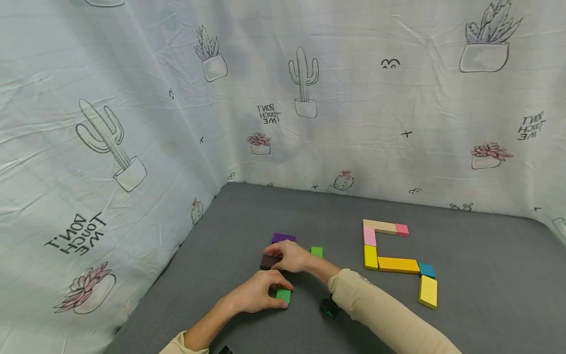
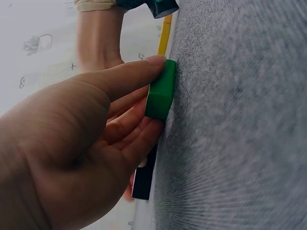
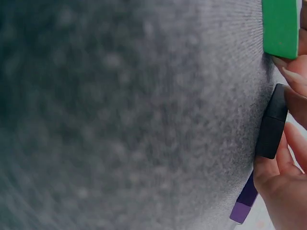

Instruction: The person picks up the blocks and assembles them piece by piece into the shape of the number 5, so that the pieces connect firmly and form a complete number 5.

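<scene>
A white fabric curtain printed with potted plants (image 1: 362, 157) borders a grey cloth-textured tabletop (image 1: 221, 221) behind and at left; grey surface stretches between both hands and the slanting left edge. An angular chain of coloured rectangular blocks (image 1: 398, 265) lies to the right, well apart from the hands. The left hand (image 1: 256, 293) pinches a green rectangular block (image 1: 284, 296); the right hand (image 1: 293, 255), just beyond, pinches a dark rectangular block (image 1: 268, 262). Past it lies a purple rectangular block (image 1: 283, 238); beyond the right wrist, a smaller-looking light-green block (image 1: 316, 251). The wrist views reveal side faces of both pinched blocks, low against the tabletop; the head view alone shows the whole chain.
</scene>
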